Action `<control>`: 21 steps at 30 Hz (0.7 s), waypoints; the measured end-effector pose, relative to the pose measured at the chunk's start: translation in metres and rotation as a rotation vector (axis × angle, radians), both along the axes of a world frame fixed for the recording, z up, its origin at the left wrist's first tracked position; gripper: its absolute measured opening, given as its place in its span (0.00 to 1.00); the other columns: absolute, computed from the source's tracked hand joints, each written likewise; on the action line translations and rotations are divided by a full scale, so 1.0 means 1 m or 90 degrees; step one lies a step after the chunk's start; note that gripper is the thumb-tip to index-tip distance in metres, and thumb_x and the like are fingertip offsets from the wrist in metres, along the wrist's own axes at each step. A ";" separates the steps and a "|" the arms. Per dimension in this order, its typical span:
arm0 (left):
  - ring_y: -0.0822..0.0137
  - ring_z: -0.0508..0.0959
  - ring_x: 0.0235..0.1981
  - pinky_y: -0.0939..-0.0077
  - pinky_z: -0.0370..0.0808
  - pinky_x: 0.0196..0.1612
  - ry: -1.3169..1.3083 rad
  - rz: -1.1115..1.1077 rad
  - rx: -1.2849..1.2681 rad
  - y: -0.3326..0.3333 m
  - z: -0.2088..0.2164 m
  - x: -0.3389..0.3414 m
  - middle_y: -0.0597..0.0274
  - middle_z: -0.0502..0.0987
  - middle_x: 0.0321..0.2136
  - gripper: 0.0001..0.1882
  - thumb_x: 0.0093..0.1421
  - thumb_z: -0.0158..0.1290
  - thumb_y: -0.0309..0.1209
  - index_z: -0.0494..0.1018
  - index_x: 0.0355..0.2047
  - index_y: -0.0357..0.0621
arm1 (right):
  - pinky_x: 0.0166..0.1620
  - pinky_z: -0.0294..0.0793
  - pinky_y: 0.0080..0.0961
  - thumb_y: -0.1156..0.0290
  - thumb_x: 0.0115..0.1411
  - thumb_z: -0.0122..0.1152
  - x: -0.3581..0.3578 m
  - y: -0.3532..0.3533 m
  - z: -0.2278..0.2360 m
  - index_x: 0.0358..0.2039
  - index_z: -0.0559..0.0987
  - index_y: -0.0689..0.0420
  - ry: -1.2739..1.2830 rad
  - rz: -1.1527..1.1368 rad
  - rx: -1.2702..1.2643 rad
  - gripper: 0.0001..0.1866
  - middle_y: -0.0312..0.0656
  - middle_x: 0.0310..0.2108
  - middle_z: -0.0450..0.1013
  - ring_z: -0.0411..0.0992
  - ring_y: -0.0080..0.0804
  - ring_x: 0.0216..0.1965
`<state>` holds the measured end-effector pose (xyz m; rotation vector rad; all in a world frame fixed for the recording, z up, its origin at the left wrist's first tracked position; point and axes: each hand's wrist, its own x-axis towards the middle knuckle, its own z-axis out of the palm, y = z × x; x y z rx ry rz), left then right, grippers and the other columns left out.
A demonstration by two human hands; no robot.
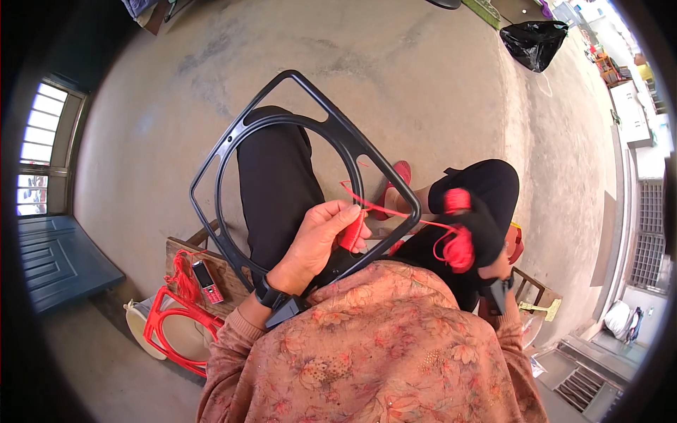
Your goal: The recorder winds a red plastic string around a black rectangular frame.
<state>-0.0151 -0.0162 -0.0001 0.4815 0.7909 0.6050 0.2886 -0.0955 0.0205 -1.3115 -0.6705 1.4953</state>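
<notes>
A black frame (392, 176), four-cornered with a round ring inside, lies tilted across my lap. My left hand (321, 229) is closed on its near right side, thumb and fingers pinching a band of red cord (350, 234) wound there. A loose cord end sticks up beside the thumb. From this spot the red cord runs right, past the frame's corner, to a blurred red bundle (460, 248). A second red bundle (457, 201) shows above it, with a dark blurred shape beside both. My right hand (498, 266) is next to these at my right knee, its fingers smeared and partly hidden.
At my left, a wooden bench (182, 264) holds a red and black phone (207, 282) and a tangle of red cord (185, 278). A red frame (166, 328) leans beside it. A black plastic bag (534, 44) lies on the floor at the far right.
</notes>
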 end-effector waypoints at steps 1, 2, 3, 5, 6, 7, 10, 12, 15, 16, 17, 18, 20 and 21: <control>0.71 0.77 0.19 0.80 0.75 0.24 0.004 0.005 -0.008 0.000 0.000 -0.001 0.57 0.77 0.23 0.12 0.64 0.51 0.37 0.72 0.34 0.40 | 0.42 0.73 0.23 0.68 0.56 0.62 0.018 -0.015 -0.001 0.48 0.73 0.63 0.062 -0.105 0.044 0.20 0.39 0.38 0.74 0.73 0.25 0.39; 0.71 0.77 0.19 0.79 0.75 0.24 0.006 0.008 -0.015 0.000 -0.001 -0.001 0.57 0.77 0.23 0.12 0.64 0.51 0.37 0.72 0.34 0.40 | 0.42 0.73 0.23 0.68 0.56 0.62 0.037 -0.026 -0.003 0.48 0.73 0.63 0.119 -0.174 0.080 0.20 0.39 0.38 0.74 0.73 0.25 0.38; 0.70 0.77 0.19 0.79 0.76 0.24 0.002 0.008 -0.008 0.001 -0.004 -0.001 0.57 0.77 0.23 0.11 0.64 0.51 0.37 0.72 0.34 0.41 | 0.42 0.73 0.23 0.68 0.56 0.62 0.054 -0.034 -0.003 0.48 0.73 0.63 0.170 -0.226 0.109 0.20 0.39 0.38 0.74 0.73 0.25 0.38; 0.69 0.77 0.19 0.78 0.76 0.24 0.004 0.010 0.007 0.000 -0.007 -0.001 0.56 0.77 0.23 0.11 0.64 0.50 0.37 0.71 0.34 0.41 | 0.41 0.73 0.23 0.67 0.57 0.62 0.086 -0.044 -0.008 0.47 0.73 0.62 0.304 -0.266 0.150 0.20 0.39 0.38 0.74 0.73 0.25 0.38; 0.69 0.77 0.19 0.78 0.76 0.24 0.000 0.009 -0.001 0.000 -0.007 0.000 0.56 0.77 0.23 0.11 0.64 0.50 0.37 0.71 0.35 0.41 | 0.41 0.73 0.23 0.67 0.57 0.61 0.100 -0.048 -0.009 0.47 0.74 0.62 0.354 -0.277 0.164 0.19 0.39 0.38 0.74 0.73 0.25 0.38; 0.69 0.77 0.19 0.78 0.76 0.24 -0.001 0.010 -0.008 0.001 -0.006 0.001 0.56 0.77 0.23 0.11 0.64 0.50 0.37 0.70 0.35 0.42 | 0.41 0.73 0.23 0.67 0.57 0.61 0.111 -0.051 -0.011 0.47 0.74 0.62 0.385 -0.287 0.172 0.19 0.39 0.38 0.74 0.73 0.26 0.38; 0.68 0.77 0.19 0.77 0.76 0.23 -0.016 0.015 -0.030 0.002 -0.003 0.004 0.55 0.77 0.23 0.10 0.64 0.50 0.37 0.69 0.35 0.43 | 0.41 0.74 0.23 0.66 0.58 0.61 0.127 -0.051 -0.016 0.47 0.74 0.62 0.373 -0.336 0.152 0.19 0.39 0.38 0.74 0.73 0.26 0.38; 0.68 0.77 0.18 0.77 0.76 0.23 -0.018 0.017 -0.038 0.002 -0.003 0.005 0.55 0.77 0.23 0.09 0.64 0.50 0.36 0.69 0.35 0.43 | 0.40 0.74 0.23 0.66 0.58 0.61 0.123 -0.038 -0.018 0.47 0.74 0.61 0.267 -0.377 0.088 0.19 0.39 0.38 0.75 0.73 0.26 0.38; 0.68 0.77 0.18 0.77 0.76 0.23 -0.007 0.003 -0.026 0.003 -0.003 0.005 0.55 0.77 0.22 0.09 0.64 0.50 0.36 0.69 0.34 0.42 | 0.43 0.74 0.23 0.66 0.60 0.59 0.060 0.013 0.009 0.47 0.75 0.60 0.035 -0.304 -0.043 0.17 0.38 0.40 0.75 0.73 0.27 0.41; 0.68 0.78 0.18 0.77 0.76 0.23 -0.009 -0.010 -0.016 0.003 -0.003 0.006 0.55 0.77 0.22 0.09 0.64 0.50 0.36 0.69 0.33 0.42 | 0.44 0.73 0.23 0.68 0.58 0.61 0.059 0.027 -0.005 0.46 0.76 0.60 -0.296 -0.171 -0.004 0.17 0.38 0.39 0.75 0.73 0.27 0.41; 0.68 0.78 0.18 0.78 0.76 0.23 -0.007 -0.018 -0.006 0.003 -0.002 0.006 0.55 0.77 0.22 0.09 0.64 0.50 0.35 0.69 0.33 0.42 | 0.45 0.71 0.21 0.72 0.55 0.63 0.047 0.046 -0.025 0.46 0.76 0.61 -0.497 -0.109 0.117 0.17 0.38 0.38 0.75 0.72 0.25 0.40; 0.67 0.78 0.19 0.78 0.76 0.23 -0.008 -0.025 -0.014 0.002 -0.004 0.005 0.54 0.77 0.22 0.09 0.64 0.50 0.35 0.70 0.33 0.42 | 0.44 0.71 0.20 0.74 0.53 0.64 -0.001 0.065 0.002 0.45 0.76 0.61 -0.562 -0.097 0.150 0.18 0.38 0.37 0.75 0.72 0.22 0.39; 0.67 0.78 0.19 0.78 0.77 0.23 -0.015 -0.054 -0.023 0.001 -0.002 0.009 0.54 0.77 0.22 0.09 0.64 0.49 0.34 0.70 0.32 0.42 | 0.42 0.72 0.20 0.73 0.54 0.63 -0.037 0.094 -0.034 0.45 0.75 0.60 -0.441 -0.132 0.190 0.17 0.38 0.36 0.75 0.72 0.21 0.37; 0.67 0.78 0.19 0.77 0.77 0.23 -0.024 -0.065 -0.031 0.002 -0.002 0.010 0.54 0.77 0.22 0.09 0.64 0.49 0.34 0.70 0.32 0.41 | 0.41 0.73 0.21 0.73 0.55 0.63 -0.058 0.108 -0.044 0.46 0.74 0.60 -0.339 -0.145 0.187 0.17 0.39 0.35 0.75 0.72 0.21 0.36</control>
